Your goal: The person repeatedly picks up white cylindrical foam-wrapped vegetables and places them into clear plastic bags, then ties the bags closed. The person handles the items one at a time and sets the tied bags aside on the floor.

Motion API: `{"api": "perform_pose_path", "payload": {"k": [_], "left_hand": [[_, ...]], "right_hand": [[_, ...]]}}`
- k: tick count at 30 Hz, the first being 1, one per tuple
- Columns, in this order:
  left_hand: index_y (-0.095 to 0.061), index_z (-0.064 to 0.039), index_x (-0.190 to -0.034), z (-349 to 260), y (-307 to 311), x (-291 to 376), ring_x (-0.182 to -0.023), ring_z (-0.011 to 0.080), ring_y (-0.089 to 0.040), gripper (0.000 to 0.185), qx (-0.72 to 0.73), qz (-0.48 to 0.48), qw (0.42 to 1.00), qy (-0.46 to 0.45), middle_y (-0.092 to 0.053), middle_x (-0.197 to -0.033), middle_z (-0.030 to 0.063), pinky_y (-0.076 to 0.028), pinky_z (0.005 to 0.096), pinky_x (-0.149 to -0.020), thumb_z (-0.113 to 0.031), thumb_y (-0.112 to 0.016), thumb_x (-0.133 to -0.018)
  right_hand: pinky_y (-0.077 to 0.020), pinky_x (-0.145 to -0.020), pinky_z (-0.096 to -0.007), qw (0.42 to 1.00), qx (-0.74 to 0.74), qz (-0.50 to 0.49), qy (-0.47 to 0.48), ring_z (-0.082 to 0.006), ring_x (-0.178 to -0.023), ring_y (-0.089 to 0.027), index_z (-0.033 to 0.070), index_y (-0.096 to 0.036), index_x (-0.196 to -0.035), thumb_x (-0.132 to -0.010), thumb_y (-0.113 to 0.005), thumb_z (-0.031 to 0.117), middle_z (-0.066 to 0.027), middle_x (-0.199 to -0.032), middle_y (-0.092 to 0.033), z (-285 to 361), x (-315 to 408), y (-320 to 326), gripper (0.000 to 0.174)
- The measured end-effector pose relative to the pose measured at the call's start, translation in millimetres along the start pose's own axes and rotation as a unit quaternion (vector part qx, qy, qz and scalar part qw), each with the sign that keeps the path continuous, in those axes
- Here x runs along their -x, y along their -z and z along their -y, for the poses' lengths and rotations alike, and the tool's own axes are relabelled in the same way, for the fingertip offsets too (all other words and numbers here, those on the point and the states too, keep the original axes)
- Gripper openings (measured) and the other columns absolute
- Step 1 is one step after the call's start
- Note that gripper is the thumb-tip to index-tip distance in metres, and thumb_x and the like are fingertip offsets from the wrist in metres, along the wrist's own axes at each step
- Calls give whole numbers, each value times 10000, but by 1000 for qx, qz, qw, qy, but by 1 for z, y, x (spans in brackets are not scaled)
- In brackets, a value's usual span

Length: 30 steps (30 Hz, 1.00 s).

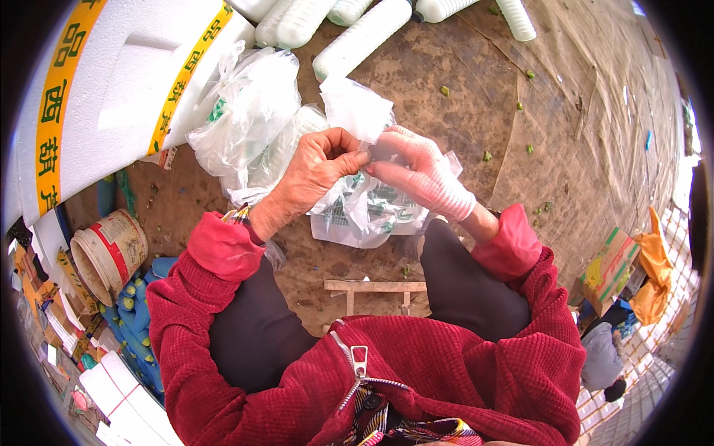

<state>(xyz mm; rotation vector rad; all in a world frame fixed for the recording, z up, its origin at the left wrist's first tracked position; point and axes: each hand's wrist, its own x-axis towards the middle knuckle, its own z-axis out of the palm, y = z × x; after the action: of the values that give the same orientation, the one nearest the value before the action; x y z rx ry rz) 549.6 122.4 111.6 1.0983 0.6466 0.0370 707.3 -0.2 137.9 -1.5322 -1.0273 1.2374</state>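
My bare left hand (318,173) pinches the edge of a thin translucent plastic bag (357,108) between thumb and forefinger. Close against it, my right hand (418,170), in a pale pink knitted glove, grips the same bag near its edge. Below both hands lies a pile of clear plastic bags with green print (362,217). To the left of my left hand sits a bulging clear plastic bag (251,111). Capped plastic bottles with whitish contents (362,39) lie on the ground beyond my hands.
White foam boxes with yellow printed tape (111,83) stand at upper left. A dirty bucket (109,253) lies tipped at left, near blue netting (128,318). A small wooden stool (374,286) is between my knees. Brown sheeting (558,139) with green scraps covers the ground; a carton (611,267) is at right.
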Motion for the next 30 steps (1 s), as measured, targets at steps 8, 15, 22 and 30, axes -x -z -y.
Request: {"api": "perform_pose_path", "payload": {"k": [8, 15, 22, 30], "left_hand": [[-594, -27, -825, -2, -2, 2, -714, 66, -568, 170, -53, 8, 999, -4, -629, -763, 13, -463, 213, -671, -164, -689, -860], [-562, -26, -894, -2, 4, 0, -789, 123, -634, 73, 143, -34, 989, -3, -638, -826, 32, -531, 272, -721, -77, -614, -893], [-536, -51, -926, 3, 13, -9, -998, 250, -629, 123, 414, -6, 910, -11, -643, -1035, 105, -490, 447, -931, -162, -499, -963], [-543, -72, -914, 0, 25, -7, -652, 94, -499, 152, 425, 35, 904, 22, -527, -770, -6, -442, 249, -585, -217, -523, -957]], "right_hand": [[-444, -713, -241, 981, -166, 3, -96, -78, -797, -525, -14, -622, -1050, -836, -607, 91, -17, -889, -599, 5, 1, -1, 238], [-469, -647, -295, 988, 58, -128, -68, -187, -688, -583, -2, -625, -898, -793, -605, 43, -89, -775, -613, -14, -6, 21, 116], [-492, -640, -300, 981, -41, -166, -94, -175, -697, -592, -29, -605, -845, -788, -588, 60, -82, -769, -614, -44, -5, 24, 107], [-534, -679, -284, 949, -188, -226, -115, -155, -703, -612, -44, -609, -873, -821, -516, 46, -76, -776, -620, -70, -10, 35, 140]]}}
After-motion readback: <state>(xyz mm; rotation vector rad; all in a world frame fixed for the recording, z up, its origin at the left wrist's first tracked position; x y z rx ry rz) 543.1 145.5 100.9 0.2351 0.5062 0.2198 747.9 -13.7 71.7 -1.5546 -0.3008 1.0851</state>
